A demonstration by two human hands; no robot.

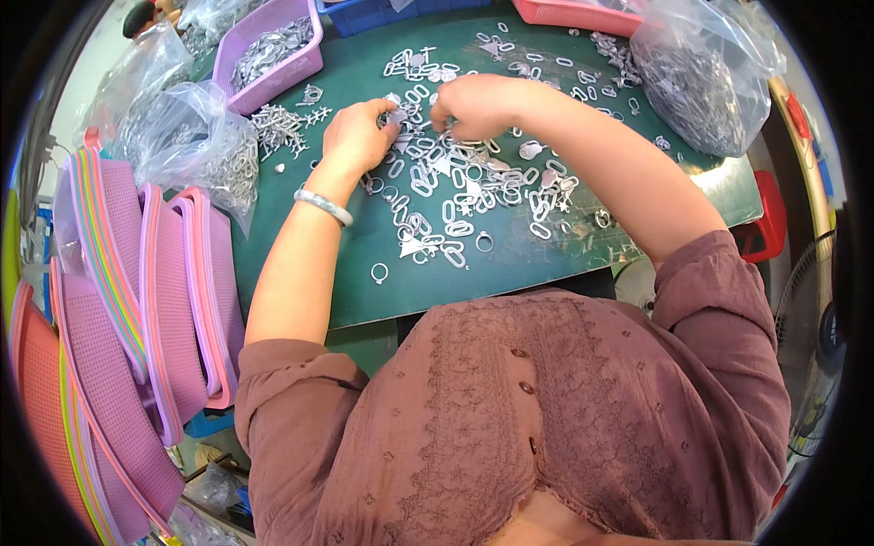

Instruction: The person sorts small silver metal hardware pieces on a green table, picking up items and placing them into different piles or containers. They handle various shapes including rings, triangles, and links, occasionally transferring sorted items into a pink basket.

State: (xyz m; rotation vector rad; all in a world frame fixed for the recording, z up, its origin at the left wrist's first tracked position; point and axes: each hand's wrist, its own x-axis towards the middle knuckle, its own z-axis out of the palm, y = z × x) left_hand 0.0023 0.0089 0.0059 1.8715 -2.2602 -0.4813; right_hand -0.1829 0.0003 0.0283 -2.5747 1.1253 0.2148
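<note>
Loose silvery metal pieces (458, 207), many of them oval links and rings, lie spread over a green tabletop (300, 273). My left hand (357, 136), with a pale bangle (323, 206) on its wrist, is at the left of the pile. Its thumb and fingers are pinched together by a small shiny piece, whose kind I cannot make out. Just across from it, my right hand (475, 106) reaches over the pile from the right, fingers curled down among the links. Whatever its fingertips grip is hidden behind the hand.
A purple basket (314, 59) of metal parts stands at the back left, near a blue bin (401, 16) and a pink basket (583, 20). Clear bags of parts (706, 86) flank the work area. Purple and pink baskets (168, 300) are stacked at my left.
</note>
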